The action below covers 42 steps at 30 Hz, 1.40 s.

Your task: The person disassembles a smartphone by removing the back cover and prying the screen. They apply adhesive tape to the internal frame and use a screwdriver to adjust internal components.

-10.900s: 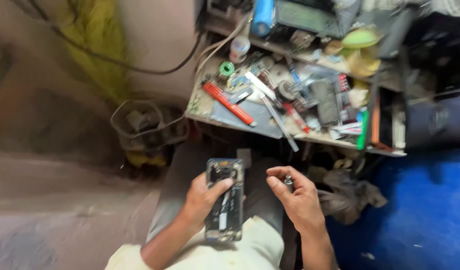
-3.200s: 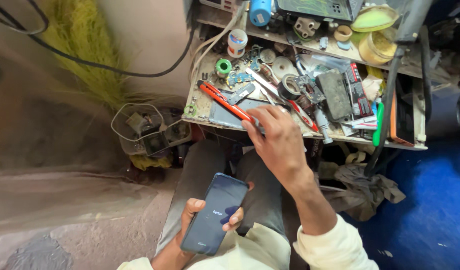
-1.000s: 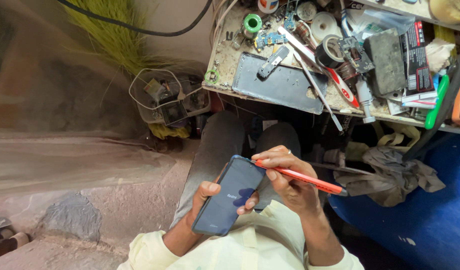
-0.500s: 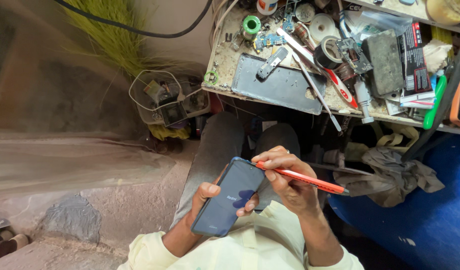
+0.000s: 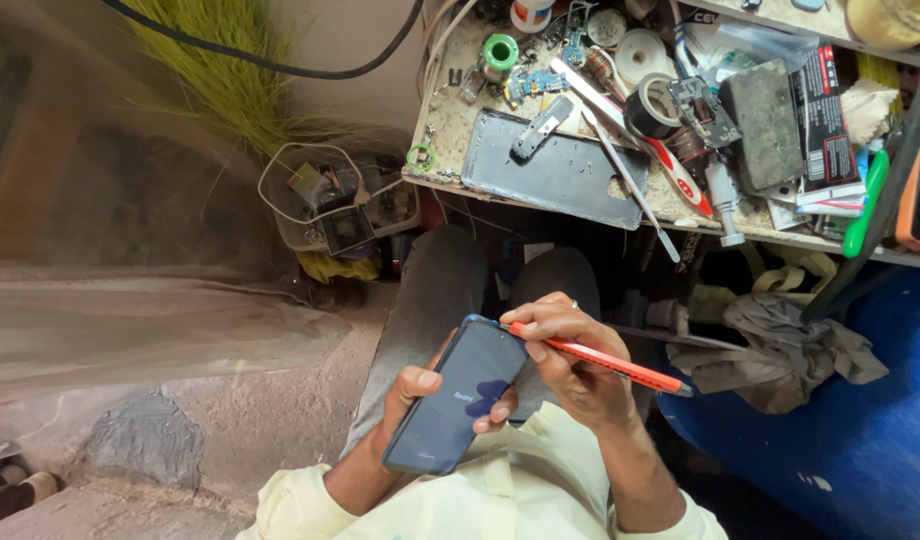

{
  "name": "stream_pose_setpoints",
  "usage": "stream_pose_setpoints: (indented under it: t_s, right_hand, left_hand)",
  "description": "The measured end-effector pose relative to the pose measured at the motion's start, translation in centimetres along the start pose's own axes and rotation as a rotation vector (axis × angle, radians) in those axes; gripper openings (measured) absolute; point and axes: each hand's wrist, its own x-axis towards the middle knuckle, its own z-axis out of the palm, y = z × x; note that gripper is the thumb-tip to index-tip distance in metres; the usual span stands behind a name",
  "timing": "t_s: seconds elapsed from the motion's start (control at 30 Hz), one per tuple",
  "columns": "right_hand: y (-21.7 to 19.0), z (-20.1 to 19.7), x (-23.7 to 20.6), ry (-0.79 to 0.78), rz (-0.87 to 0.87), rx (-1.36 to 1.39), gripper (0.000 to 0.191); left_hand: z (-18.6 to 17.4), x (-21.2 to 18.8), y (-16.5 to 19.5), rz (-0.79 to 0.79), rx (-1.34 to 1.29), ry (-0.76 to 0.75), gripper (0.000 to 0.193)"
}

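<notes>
Gripping the dark phone (image 5: 458, 396) in your left hand (image 5: 412, 392), your right hand (image 5: 570, 350) now keeps the red tool (image 5: 592, 357) pressed at its top edge, fetched off the tabletop (image 5: 442, 150).

Lit softly and unevenly, brightest on the cluttered workbench (image 5: 680, 130) and the pale wall left of it. Dimmer below the workbench, where deep shadow fills the space under its edge. Faint reflection on the dark phone screen (image 5: 458, 396), no harsh glare. Sharp at the centre; slightly smeared and stretched toward the corners, with wide-angle bending far left of the workbench
</notes>
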Motion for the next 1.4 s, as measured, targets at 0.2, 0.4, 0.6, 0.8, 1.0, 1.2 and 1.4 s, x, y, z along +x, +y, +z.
stream_pose_setpoints:
  t_s: [0.2, 0.4, 0.6, 0.8, 1.0, 1.2, 1.4]
  right_hand:
    - [-0.5, 0.1, 0.7, -0.032, -0.115, -0.172, 0.015]
    - [-1.1, -0.5, 1.4, -0.115, -0.188, -0.246, 0.024]
    - [-1.1, -0.6, 1.4, -0.115, -0.18, -0.227, 0.016]
    - [-0.7, -0.6, 1.2, -0.092, -0.163, -0.196, 0.016]
    - [-0.2, -0.6, 0.6, -0.072, -0.153, -0.121, 0.019]
    - [0.5, -1.0, 0.1, -0.054, -0.017, 0.047, 0.017]
    - [0.6, -1.0, -0.2, -0.054, 0.021, 0.209, 0.016]
  left_hand:
    - [-0.2, 0.0, 0.0, 0.002, 0.006, 0.012, 0.073]
    - [-0.1, 0.1, -0.1, 0.027, 0.068, 0.03, 0.07]
    - [-0.1, 0.0, -0.1, 0.036, 0.093, 0.029, 0.069]
    - [0.0, 0.0, -0.1, 0.033, 0.08, 0.029, 0.069]
    - [0.3, 0.0, -0.1, 0.017, 0.061, 0.016, 0.073]
    - [0.1, 0.1, -0.2, 0.015, 0.069, 0.0, 0.074]
    - [0.0, -0.1, -0.1, 0.012, 0.116, -0.007, 0.076]
